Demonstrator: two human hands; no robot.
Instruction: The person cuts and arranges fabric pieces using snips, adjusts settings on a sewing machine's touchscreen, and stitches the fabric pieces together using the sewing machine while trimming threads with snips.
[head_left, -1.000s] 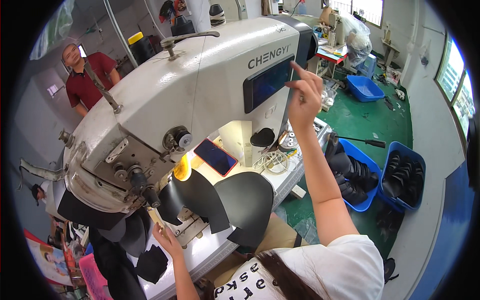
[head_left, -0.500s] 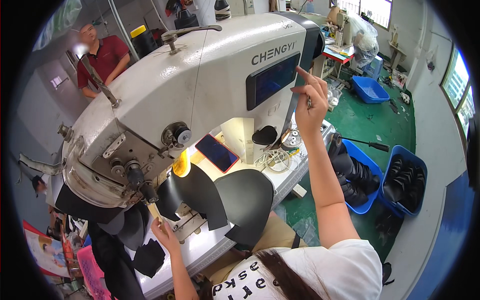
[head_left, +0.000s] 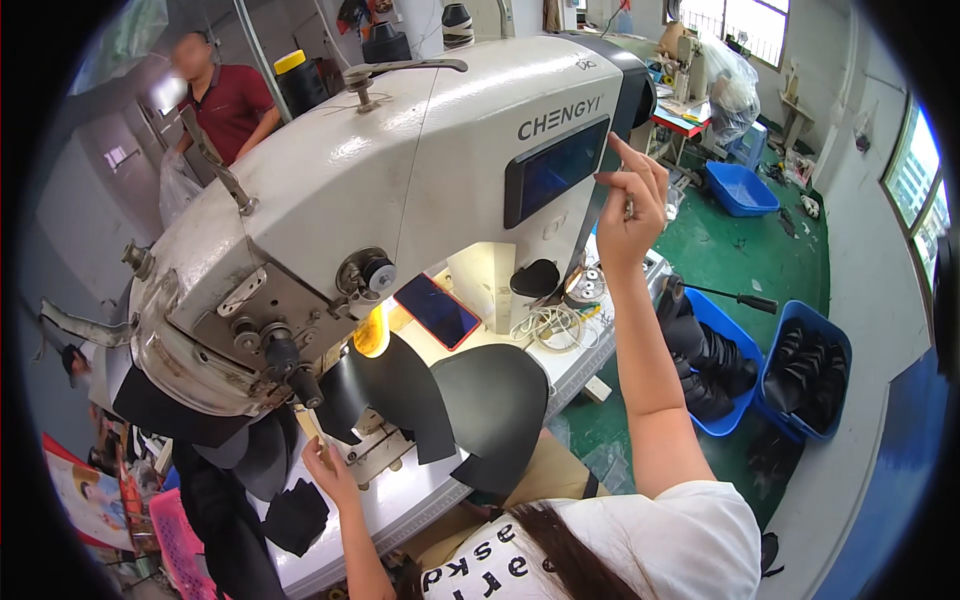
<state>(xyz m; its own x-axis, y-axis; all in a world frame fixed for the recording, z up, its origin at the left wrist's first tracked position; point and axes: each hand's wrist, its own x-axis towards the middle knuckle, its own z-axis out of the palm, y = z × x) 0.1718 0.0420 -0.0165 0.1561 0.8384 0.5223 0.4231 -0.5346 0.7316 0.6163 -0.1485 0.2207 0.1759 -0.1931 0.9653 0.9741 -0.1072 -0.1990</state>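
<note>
A large white sewing machine (head_left: 310, 160) stands before me on a white table. At its needle area, my left hand (head_left: 332, 474) is closed, its fingertips at the lower end of a pale narrow strip (head_left: 308, 424). My right hand (head_left: 632, 208) is raised at the right edge of the machine's dark screen (head_left: 556, 172). Its index finger stretches toward that edge, touching or just short of it. The other fingers curl around something small and metallic, too small to name. Curved black sheet pieces (head_left: 494, 392) lie beside the needle plate (head_left: 385, 446).
A red-edged phone (head_left: 438, 310) and a coiled white cable (head_left: 553, 325) lie beneath the machine arm. Blue bins of black pieces (head_left: 808, 370) stand on the green floor, right. Black fabric (head_left: 297, 517) lies left of my left hand. A person in a red shirt (head_left: 232, 108) stands behind.
The view has shifted slightly, so the machine sits a little lower and farther right. Both hands keep nearly the same places. The person behind has turned, and a clear plastic bag now shows beside them.
</note>
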